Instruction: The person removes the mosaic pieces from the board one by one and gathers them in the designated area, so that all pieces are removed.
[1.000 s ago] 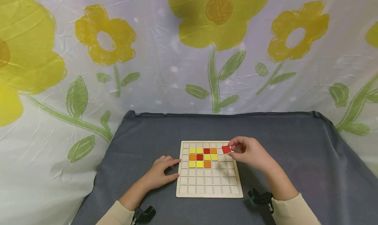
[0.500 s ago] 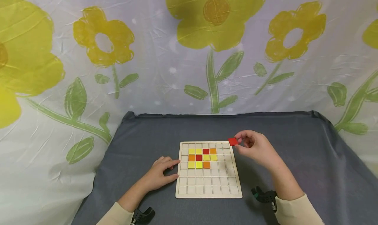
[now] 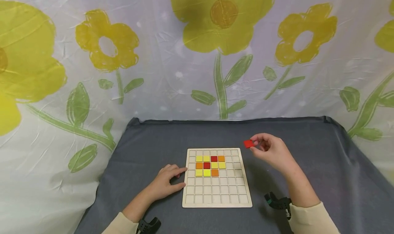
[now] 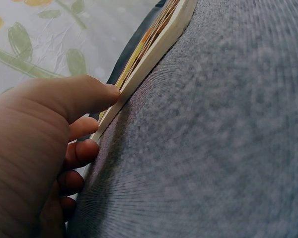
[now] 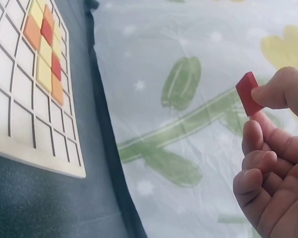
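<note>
Tile (image 3: 248, 144), red, square, pinched, free edge pointing left, off board (image 3: 217, 190)

The right wrist view's left edge crops the pale wooden grid board (image 5: 44, 160), its right edge the bare right hand (image 5: 283, 166), which hides part of the red square tile (image 5: 247, 94), and the left wrist view's left edge the bare left hand (image 4: 35, 134).

nothing readable here tbh, no lettering, numbers, brands or signs I can make out in any view
</note>
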`<action>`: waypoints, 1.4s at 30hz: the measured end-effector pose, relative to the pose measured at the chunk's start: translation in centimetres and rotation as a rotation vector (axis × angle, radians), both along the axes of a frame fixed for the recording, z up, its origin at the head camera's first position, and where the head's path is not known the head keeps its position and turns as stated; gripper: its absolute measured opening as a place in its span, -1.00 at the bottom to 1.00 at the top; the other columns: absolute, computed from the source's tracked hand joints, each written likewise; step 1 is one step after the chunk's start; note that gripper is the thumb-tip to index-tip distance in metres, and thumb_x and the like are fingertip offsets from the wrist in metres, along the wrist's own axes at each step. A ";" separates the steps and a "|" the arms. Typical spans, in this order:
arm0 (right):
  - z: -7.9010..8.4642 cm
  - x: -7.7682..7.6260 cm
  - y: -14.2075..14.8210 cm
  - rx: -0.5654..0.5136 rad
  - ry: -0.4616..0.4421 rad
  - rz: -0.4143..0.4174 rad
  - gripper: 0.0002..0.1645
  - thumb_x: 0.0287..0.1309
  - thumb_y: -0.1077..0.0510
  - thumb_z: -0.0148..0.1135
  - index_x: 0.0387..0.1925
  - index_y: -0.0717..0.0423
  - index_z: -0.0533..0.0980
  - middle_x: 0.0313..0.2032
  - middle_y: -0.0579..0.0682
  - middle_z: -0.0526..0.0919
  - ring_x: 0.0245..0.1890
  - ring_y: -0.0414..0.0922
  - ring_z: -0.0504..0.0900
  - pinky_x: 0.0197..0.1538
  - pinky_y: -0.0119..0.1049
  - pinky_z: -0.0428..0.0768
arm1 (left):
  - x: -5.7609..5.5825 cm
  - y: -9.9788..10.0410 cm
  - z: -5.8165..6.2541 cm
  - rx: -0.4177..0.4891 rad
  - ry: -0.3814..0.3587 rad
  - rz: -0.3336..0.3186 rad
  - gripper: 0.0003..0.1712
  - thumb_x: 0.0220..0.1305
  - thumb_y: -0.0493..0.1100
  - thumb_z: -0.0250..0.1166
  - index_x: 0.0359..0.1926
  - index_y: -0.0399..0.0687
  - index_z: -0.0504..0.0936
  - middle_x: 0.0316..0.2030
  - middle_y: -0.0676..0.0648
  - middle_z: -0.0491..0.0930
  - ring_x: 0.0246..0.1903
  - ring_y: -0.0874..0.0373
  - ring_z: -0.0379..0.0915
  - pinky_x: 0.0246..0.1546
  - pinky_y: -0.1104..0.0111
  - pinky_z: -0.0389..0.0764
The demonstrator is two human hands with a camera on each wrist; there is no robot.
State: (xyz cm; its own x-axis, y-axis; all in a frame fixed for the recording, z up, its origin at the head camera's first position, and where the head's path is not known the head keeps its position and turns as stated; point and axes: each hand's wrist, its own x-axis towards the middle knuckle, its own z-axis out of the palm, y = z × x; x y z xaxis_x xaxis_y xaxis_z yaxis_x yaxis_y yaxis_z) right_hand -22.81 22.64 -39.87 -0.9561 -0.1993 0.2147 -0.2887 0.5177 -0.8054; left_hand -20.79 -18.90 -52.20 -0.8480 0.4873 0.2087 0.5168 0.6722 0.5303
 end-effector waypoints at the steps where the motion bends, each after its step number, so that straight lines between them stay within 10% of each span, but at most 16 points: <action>1: -0.1 -0.1 0.1 0.004 0.004 -0.006 -0.70 0.22 0.25 0.42 -0.03 0.21 0.59 -0.39 0.06 0.51 -0.48 -0.11 0.38 -0.44 -0.29 0.38 | 0.0 0.0 0.0 -0.001 0.002 0.000 -0.44 0.29 0.05 0.46 0.28 0.05 0.64 -0.32 0.23 0.37 -0.30 0.28 0.18 -0.19 0.30 0.20; 42: -6.2 -4.2 5.2 0.036 -0.109 -0.079 -0.61 0.32 0.16 0.37 0.07 0.32 0.56 -0.23 0.09 0.54 -0.39 -0.05 0.45 -0.40 -0.29 0.43 | -0.1 0.1 0.0 -0.011 -0.009 0.011 -0.43 0.28 0.03 0.47 0.28 0.05 0.64 -0.33 0.20 0.37 -0.30 0.28 0.18 -0.19 0.30 0.21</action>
State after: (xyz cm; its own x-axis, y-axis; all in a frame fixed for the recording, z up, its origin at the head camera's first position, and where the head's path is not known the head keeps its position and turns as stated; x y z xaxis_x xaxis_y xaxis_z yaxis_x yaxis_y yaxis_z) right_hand -26.99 27.87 -46.08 -0.9864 -0.1280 0.1027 -0.1576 0.5643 -0.8104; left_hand -20.93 -18.78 -52.15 -0.8550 0.4802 0.1960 0.5048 0.6834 0.5274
